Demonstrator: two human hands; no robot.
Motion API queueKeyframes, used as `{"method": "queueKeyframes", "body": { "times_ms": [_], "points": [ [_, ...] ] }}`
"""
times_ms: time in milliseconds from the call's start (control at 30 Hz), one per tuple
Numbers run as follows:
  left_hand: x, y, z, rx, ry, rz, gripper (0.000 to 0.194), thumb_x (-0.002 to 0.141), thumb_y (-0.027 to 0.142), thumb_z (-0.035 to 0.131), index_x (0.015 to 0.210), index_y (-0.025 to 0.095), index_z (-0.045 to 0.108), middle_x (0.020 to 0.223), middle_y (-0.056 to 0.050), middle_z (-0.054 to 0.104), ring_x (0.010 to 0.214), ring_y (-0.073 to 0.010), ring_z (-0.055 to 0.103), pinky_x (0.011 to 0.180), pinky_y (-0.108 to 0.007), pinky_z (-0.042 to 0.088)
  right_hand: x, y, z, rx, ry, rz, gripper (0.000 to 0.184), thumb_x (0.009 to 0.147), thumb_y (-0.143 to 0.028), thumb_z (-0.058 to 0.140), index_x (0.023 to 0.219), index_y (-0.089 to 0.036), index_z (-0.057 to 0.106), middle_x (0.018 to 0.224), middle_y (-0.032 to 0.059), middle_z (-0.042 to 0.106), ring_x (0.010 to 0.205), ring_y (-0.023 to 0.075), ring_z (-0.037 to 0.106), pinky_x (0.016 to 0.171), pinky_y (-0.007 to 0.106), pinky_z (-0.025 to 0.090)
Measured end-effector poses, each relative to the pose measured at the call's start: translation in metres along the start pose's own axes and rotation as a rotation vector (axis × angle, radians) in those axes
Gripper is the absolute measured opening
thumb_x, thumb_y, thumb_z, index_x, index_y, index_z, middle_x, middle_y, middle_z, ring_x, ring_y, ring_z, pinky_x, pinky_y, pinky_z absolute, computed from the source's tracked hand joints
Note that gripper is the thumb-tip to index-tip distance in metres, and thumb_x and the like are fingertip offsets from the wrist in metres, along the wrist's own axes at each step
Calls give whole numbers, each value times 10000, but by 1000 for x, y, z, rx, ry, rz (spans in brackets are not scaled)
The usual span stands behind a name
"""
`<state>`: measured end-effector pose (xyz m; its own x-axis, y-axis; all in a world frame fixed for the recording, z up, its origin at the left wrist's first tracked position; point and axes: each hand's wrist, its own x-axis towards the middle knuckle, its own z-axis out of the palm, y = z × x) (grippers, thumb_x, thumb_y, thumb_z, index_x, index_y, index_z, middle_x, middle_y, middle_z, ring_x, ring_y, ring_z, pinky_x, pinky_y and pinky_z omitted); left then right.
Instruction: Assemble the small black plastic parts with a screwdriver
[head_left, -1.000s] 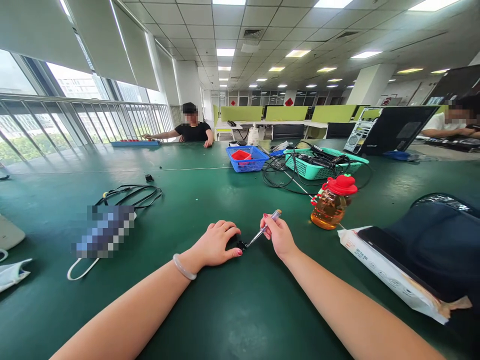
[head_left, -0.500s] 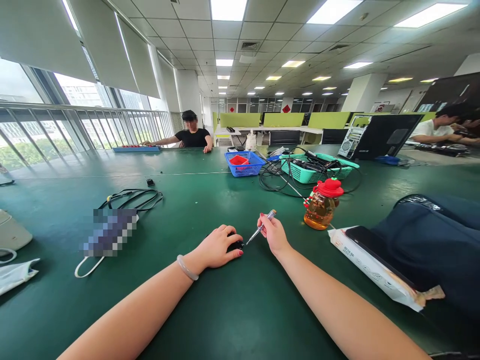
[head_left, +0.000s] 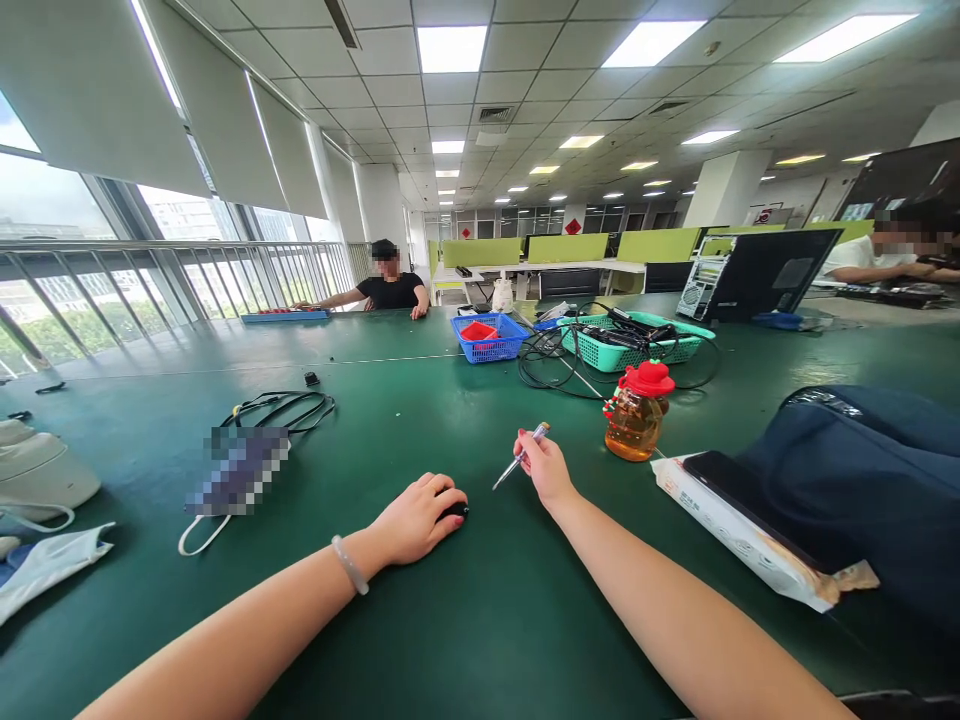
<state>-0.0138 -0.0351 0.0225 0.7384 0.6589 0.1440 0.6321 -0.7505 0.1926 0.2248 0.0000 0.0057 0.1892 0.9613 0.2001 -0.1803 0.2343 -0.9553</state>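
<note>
My left hand (head_left: 421,520) curls over a black computer mouse (head_left: 454,510) on the green table (head_left: 480,620), hiding most of it. Only its dark edge shows beneath the fingers and thumb. To the right, my right hand (head_left: 546,468) pinches a small screwdriver (head_left: 517,460) with a clear handle. Its slim metal shaft slants down and left, the tip a short way from the mouse and apart from it.
Beyond my right hand stands a red-lidded jar of amber liquid (head_left: 636,420). Blue (head_left: 489,345) and green (head_left: 600,355) baskets lie farther back, with cables around. A phone (head_left: 750,505) rests on a white packet at right. A person (head_left: 390,290) sits across the table.
My left hand has slid left and slightly toward me with the mouse, away from the screwdriver tip. My right hand keeps nearly the same place. The view has tilted up a little.
</note>
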Motion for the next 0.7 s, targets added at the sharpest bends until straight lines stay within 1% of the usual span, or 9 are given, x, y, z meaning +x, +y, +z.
{"method": "queueKeyframes", "body": {
  "times_ms": [100,167,233,333,367,433,500,600,700],
  "points": [
    [-41,-4,-9,-11,22,-54,298,971,396,383,1142,266,589,1166,-60,567,1050,-205,538,973,-374,460,-2,-3,1,-1,-9,4,522,670,-677,672,536,-193,530,524,-33,410,476,93,342,447,254,275],
    [-75,-15,-14,12,31,-117,289,964,385,399,1144,275,596,1188,-57,571,1079,-205,543,993,-369,457,-3,-4,2,-1,-15,6,532,661,-687,672,532,-192,527,521,-31,410,476,93,339,443,253,273],
    [-113,-34,-19,49,55,-205,296,955,377,405,1156,291,605,1213,-53,581,1106,-212,551,1014,-379,452,-3,-4,3,-2,-20,7,537,656,-694,671,531,-192,527,518,-29,413,474,93,338,438,252,272],
    [-169,-73,-25,63,132,-323,321,931,369,423,1168,302,629,1218,-48,617,1108,-215,584,1008,-353,466,-2,-2,3,-7,-25,8,532,660,-692,671,533,-194,534,519,-25,425,472,94,343,434,252,277],
    [-185,-86,-28,63,146,-369,330,912,380,450,1180,318,633,1227,-41,627,1117,-222,591,1015,-354,464,-2,-1,3,-9,-26,7,529,663,-689,672,533,-195,535,521,-24,429,472,95,347,434,253,280],
    [-213,-107,-32,52,166,-444,333,867,422,498,1145,342,665,1209,-26,655,1128,-243,604,1026,-367,461,-1,0,3,-15,-26,6,523,666,-684,672,528,-198,535,522,-23,433,470,97,351,433,257,283],
    [-232,-120,-37,41,174,-506,347,832,473,525,1120,361,681,1220,-17,662,1165,-266,594,1053,-402,442,-1,1,3,-22,-28,3,518,670,-681,667,525,-201,535,519,-25,433,465,98,348,433,263,282],
    [-247,-127,-42,38,232,-579,320,816,514,531,1083,424,681,1206,39,673,1178,-273,592,1093,-478,397,-1,2,3,-35,-32,-1,512,672,-678,665,527,-202,543,520,-25,440,460,98,347,435,268,280],
    [-260,-135,-47,-2,356,-602,267,833,529,513,1059,485,649,1194,100,665,1167,-261,595,1086,-502,406,-2,1,3,-46,-36,-5,515,671,-678,668,525,-199,548,525,-25,444,461,95,348,438,266,282]
  ]
}}
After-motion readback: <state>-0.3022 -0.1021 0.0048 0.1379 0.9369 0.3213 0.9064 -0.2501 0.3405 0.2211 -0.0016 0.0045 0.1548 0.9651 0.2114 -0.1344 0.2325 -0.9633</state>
